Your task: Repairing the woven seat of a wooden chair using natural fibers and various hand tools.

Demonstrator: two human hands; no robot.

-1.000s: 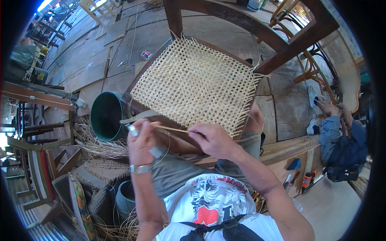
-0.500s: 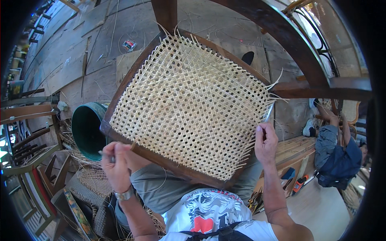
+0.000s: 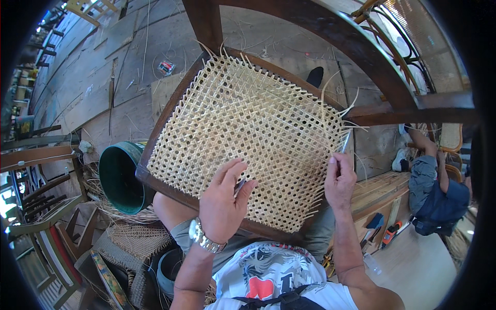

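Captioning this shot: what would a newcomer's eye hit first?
The pale woven cane seat in its dark frame, mid-picture. Then the left hand over its near part and the right hand at its right edge, gripping a thin metallic tool. A dark green bucket shows at left.

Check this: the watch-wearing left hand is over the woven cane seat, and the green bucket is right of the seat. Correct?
The side is wrong: the head view shows the green bucket left of the woven cane seat. The rest stands.
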